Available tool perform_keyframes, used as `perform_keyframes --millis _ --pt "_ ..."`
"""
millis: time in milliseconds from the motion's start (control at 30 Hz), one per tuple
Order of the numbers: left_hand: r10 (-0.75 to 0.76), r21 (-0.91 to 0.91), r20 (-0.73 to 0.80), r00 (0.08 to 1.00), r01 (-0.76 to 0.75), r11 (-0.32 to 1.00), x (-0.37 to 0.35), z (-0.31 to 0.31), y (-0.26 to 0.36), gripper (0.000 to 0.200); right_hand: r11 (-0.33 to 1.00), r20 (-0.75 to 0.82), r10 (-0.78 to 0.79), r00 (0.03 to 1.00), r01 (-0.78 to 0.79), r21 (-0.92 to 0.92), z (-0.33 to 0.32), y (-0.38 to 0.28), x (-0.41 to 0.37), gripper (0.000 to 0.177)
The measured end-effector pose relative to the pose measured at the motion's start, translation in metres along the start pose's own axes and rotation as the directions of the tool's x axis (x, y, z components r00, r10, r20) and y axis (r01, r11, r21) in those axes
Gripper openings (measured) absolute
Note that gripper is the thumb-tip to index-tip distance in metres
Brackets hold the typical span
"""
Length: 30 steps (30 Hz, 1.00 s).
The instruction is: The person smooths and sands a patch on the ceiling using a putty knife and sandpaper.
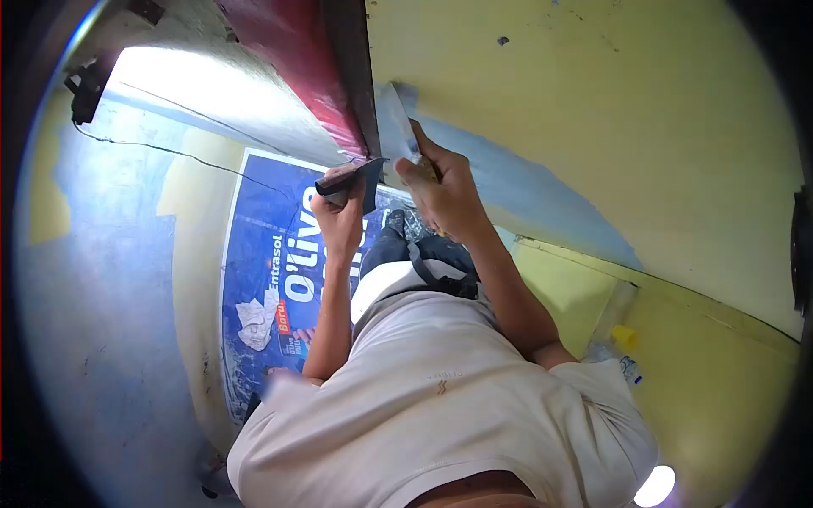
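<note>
My right hand (pixel 445 190) is closed around the handle of a putty knife (pixel 400 118). Its pale blade points up and meets the yellow wall (pixel 576 127) near a grey-blue patch (pixel 508 178). Lower and to the left, my left hand (pixel 339 222) grips a dark, thin, bent sheet (pixel 345 179), whose upper edge is near the foot of a dark post (pixel 362 93). The fingers of the left hand are partly hidden behind the sheet.
A red panel (pixel 292 55) runs beside the post. Below lies a blue printed banner (pixel 254 220) with crumpled paper (pixel 256 322) on it. A thin cable (pixel 169 151) crosses the left wall. A yellow cup-like object (pixel 625 337) and clear plastic (pixel 603 352) are at right.
</note>
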<state>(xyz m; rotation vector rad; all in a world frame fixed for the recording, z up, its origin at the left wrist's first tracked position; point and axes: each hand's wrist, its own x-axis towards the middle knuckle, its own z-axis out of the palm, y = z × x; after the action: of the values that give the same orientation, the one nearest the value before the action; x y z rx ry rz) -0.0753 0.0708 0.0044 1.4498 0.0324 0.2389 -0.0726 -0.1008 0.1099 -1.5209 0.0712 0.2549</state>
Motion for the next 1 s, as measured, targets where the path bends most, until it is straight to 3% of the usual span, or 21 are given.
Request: perform_keyframes --millis 100,200,300,367,400,500,533,633,833,967,1000 --pt "0.059 0.007 -0.004 0.998 -0.059 0.998 0.002 0.002 -0.002 0.012 0.999 -0.031 0.003 1.0 -0.005 -0.046 -0.01 0.005 -0.007 0.061" --pt "-0.034 -0.009 0.031 0.999 0.034 0.999 0.006 0.002 0.001 0.012 0.998 -0.049 0.016 0.999 -0.018 -0.055 -0.003 0.004 -0.006 0.059" --pt "0.007 0.014 0.018 1.0 -0.007 1.0 0.007 0.011 0.004 0.01 0.999 -0.042 0.017 0.999 -0.019 -0.042 -0.012 0.0 -0.007 0.059" --pt "0.013 -0.021 0.026 1.0 -0.012 1.0 0.008 0.012 -0.001 0.01 0.993 -0.011 0.108 0.994 -0.109 -0.048 -0.014 -0.011 -0.008 0.059" --pt "0.01 -0.017 0.044 0.999 -0.009 1.0 0.009 0.013 0.001 0.01 0.996 -0.004 0.02 1.0 -0.02 -0.086 -0.011 -0.001 0.001 0.06" --pt "0.009 -0.014 0.058 0.998 -0.008 1.0 0.01 0.015 0.0 0.01 0.995 -0.043 -0.049 0.998 0.045 -0.091 -0.008 0.008 -0.002 0.062" --pt "0.013 -0.017 0.043 0.999 -0.013 1.0 0.009 0.017 0.002 0.01 0.999 -0.029 0.04 0.999 -0.04 0.032 -0.01 0.0 -0.01 0.063" --pt "0.008 0.007 0.033 0.999 -0.009 1.0 0.007 0.017 0.001 0.009 0.997 -0.006 0.081 0.997 -0.081 -0.007 -0.008 -0.002 -0.003 0.061" --pt "0.021 0.019 0.022 1.0 -0.021 1.0 0.007 0.017 -0.001 0.009 1.0 -0.015 -0.004 1.0 0.003 -0.009 -0.013 -0.007 -0.012 0.056" --pt "-0.047 -0.038 0.037 0.998 0.049 0.998 0.005 0.015 0.002 0.009 0.999 -0.033 -0.027 0.999 0.026 -0.036 0.0 0.006 0.0 0.057" --pt "0.017 -0.009 0.007 1.0 -0.017 1.0 0.006 0.017 0.0 0.009 0.999 -0.045 -0.038 0.998 0.037 -0.023 0.001 0.007 0.0 0.058"
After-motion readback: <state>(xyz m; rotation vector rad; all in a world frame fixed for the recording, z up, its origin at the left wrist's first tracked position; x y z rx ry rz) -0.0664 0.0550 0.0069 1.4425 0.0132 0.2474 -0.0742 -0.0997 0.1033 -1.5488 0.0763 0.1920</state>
